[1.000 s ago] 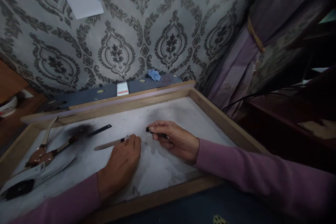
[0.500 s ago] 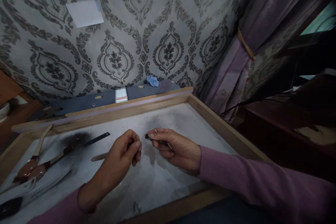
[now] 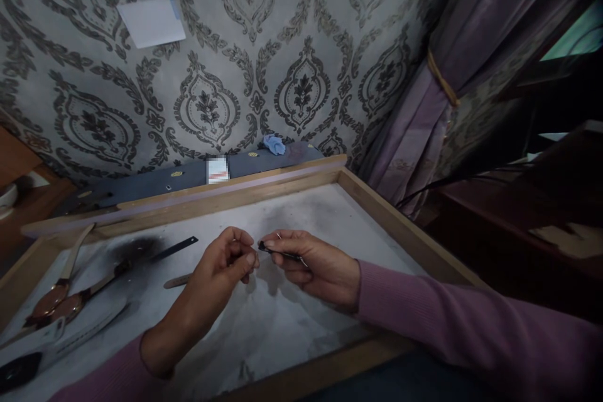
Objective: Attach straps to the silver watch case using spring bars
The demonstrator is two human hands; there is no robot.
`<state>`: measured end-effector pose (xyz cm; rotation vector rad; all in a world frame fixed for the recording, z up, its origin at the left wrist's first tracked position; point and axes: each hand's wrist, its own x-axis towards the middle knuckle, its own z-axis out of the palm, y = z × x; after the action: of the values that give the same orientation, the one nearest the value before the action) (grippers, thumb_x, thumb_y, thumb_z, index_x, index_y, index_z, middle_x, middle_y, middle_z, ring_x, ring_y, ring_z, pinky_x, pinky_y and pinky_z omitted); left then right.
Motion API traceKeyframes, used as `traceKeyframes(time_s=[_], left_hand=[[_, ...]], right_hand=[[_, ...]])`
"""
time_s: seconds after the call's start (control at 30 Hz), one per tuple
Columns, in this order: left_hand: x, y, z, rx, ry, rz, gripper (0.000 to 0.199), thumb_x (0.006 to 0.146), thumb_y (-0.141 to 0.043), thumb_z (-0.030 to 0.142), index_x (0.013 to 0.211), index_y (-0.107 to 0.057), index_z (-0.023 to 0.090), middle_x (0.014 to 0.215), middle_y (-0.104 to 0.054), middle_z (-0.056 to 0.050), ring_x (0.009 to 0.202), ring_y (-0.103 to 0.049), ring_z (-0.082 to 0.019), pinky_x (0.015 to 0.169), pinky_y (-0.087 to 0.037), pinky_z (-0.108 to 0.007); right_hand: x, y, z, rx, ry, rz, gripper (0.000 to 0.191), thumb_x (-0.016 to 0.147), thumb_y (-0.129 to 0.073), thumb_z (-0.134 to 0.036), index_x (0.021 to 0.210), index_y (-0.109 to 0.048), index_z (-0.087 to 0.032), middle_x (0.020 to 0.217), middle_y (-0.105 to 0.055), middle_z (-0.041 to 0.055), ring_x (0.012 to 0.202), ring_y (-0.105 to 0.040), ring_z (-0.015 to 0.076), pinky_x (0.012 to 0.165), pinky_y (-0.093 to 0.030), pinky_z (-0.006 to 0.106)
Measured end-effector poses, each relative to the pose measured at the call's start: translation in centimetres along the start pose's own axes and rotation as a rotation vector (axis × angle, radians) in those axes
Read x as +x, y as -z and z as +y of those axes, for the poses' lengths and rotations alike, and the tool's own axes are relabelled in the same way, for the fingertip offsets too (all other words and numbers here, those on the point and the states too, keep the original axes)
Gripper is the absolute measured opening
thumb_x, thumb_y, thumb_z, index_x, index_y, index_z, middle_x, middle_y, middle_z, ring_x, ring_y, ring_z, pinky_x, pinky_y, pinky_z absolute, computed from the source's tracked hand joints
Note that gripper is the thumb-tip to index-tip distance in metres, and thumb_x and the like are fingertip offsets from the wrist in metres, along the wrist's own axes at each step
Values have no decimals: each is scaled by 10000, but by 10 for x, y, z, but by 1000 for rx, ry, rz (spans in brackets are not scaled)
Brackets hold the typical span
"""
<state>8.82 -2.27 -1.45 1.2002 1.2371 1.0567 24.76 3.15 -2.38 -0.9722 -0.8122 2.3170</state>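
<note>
My right hand [image 3: 313, 267] pinches a narrow black strap [image 3: 288, 255] between thumb and fingers, its dark end pointing left. A thin shiny metal bit sticks up by the fingertips. Just left of that end, my left hand [image 3: 226, 264] is curled with thumb and fingers close together; whatever they hold, if anything, is too small to make out. Behind the left wrist lies a brown strap end [image 3: 176, 281]. Farther left, a watch with a copper-coloured case [image 3: 51, 301] lies beside a second one [image 3: 68, 308]. A black strap [image 3: 175, 248] points toward the middle.
A wooden-rimmed tray [image 3: 384, 217] with a pale, smudged bottom surrounds the work. A white strap [image 3: 89, 330] lies at its left front. Behind the rim, a dark ledge bears a blue crumpled cloth [image 3: 274, 145] and a small white box [image 3: 217, 171]. A purple curtain [image 3: 400, 151] hangs at right.
My left hand has shifted slightly right, nearer the strap's end, and its forefinger has lifted and loosened a little. My right hand stays almost in place with the strap.
</note>
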Motion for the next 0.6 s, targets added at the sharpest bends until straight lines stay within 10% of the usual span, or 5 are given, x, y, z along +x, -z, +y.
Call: traceKeyframes(time_s=[0.6], left_hand=[[1, 1, -1, 27, 22, 13, 236, 723, -628, 293, 873, -478, 189, 679, -542, 31, 635, -476, -125, 593, -365, -261]], right_hand=[[0, 0, 2, -29, 23, -39, 35, 716, -642, -123, 744, -622, -125, 484, -527, -52, 365, -196, 11, 358, -35, 179]])
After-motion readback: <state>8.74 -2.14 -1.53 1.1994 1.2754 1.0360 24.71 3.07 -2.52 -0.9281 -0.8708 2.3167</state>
